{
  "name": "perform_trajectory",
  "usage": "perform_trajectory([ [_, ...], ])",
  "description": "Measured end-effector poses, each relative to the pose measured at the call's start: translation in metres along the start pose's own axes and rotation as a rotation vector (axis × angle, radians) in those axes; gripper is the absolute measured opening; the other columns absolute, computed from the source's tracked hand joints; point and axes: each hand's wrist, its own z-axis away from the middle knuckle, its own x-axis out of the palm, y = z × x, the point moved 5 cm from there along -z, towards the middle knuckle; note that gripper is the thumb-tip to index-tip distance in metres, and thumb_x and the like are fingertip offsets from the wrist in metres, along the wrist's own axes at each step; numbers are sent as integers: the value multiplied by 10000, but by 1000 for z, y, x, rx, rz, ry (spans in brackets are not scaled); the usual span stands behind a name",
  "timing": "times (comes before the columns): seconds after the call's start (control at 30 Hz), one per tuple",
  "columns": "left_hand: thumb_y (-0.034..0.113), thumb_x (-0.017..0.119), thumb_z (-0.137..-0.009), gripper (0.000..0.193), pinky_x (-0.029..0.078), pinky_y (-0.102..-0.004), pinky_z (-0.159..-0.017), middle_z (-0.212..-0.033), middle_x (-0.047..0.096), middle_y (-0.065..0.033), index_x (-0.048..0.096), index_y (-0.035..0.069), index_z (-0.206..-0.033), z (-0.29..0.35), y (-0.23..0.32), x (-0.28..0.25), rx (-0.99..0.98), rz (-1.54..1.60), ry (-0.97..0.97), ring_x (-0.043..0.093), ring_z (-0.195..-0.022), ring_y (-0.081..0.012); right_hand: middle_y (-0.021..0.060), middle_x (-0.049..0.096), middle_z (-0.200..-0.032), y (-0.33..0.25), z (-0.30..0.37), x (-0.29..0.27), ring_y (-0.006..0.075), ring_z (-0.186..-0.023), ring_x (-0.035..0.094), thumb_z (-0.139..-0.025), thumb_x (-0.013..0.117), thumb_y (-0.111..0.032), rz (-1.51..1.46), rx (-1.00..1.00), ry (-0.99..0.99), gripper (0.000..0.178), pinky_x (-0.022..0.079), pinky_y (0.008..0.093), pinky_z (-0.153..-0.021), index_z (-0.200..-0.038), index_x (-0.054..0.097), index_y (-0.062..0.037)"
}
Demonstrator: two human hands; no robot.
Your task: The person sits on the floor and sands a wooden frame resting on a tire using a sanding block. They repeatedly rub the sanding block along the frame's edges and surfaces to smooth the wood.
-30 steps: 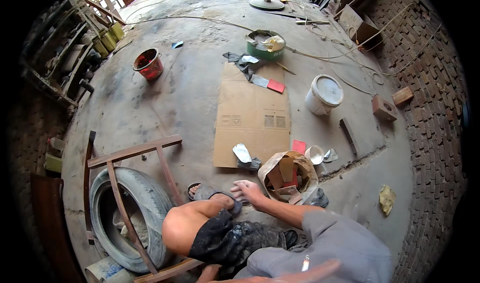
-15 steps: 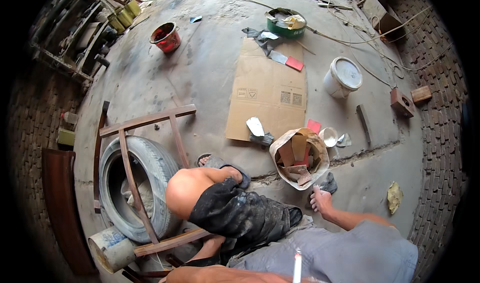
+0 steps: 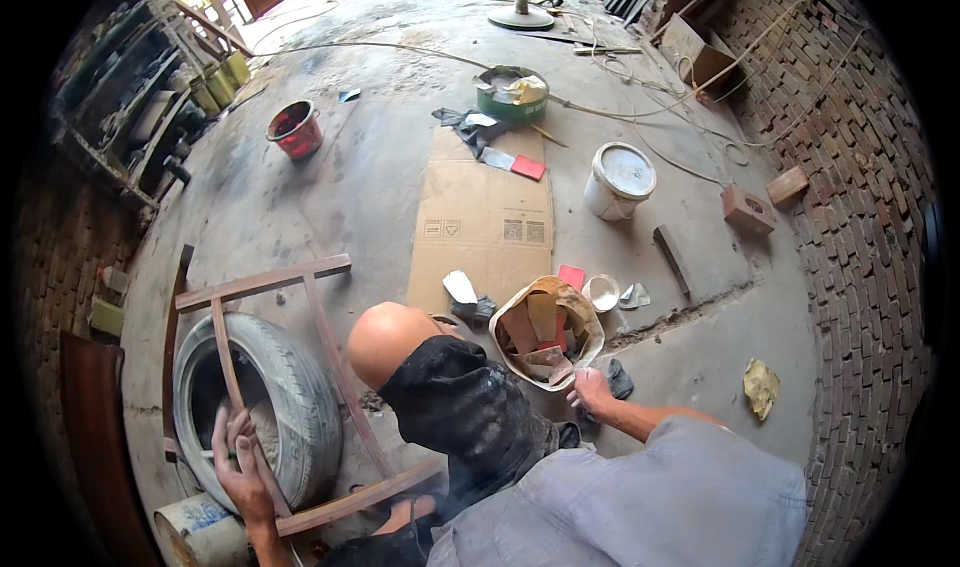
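Note:
My left hand is raised at the slat of a reddish-brown wooden frame. Its fingers are stretched and somewhat apart; whether they touch the slat I cannot tell. The frame leans over a dusty tyre. My right hand is beside the near rim of a pale bucket, fingers curled together. What they hold, if anything, is hidden. Inside the bucket stand brown and red flat pieces. A dark crumpled lump lies just right of that hand.
Flattened cardboard lies ahead, with a red-and-grey strip on it. A lidded white bucket, green tub and red bucket stand farther off. Cables cross the floor. A white cylindrical container lies by the tyre.
My left hand has come up into view at the wooden frame. My right hand has moved closer to the bucket rim. The view has tilted up, and the cigarette is out of sight.

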Motion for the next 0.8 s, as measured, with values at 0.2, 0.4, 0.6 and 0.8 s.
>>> perform_trajectory([
  [0.2,73,596,-963,607,410,-394,-1101,-1363,608,-232,386,-53,-1519,28,-124,-32,-188,-466,144,577,-1279,-326,195,720,-768,-8,-3,-68,315,-639,701,-1002,440,-283,419,-251,-78,390,559,439,-628,-928,707,-9],
  [0.4,30,631,-884,715,323,-451,-1173,-1489,494,-273,355,-44,-1540,2,-198,-23,-193,-732,207,456,-1399,-416,298,656,-859,-145,-179,-150,534,-846,626,-989,544,-226,613,-744,459,189,484,608,-708,-987,567,-39],
  [0.6,11,679,-821,795,280,-490,-1206,-1533,429,-276,350,-35,-1544,-47,-182,43,-62,-1017,-56,383,-1426,-460,259,670,-1159,-266,-352,-115,436,-1094,640,-956,555,-184,632,-627,602,302,505,507,-953,-1219,609,-46],
  [0.8,-25,648,-816,810,234,-520,-1223,-1516,467,-248,307,-47,-1550,-76,-188,132,6,-873,-174,369,-1430,-442,284,530,-1429,-297,-462,-105,442,-1353,481,-911,571,-189,788,-525,559,501,380,482,-1163,-1351,545,49],
])
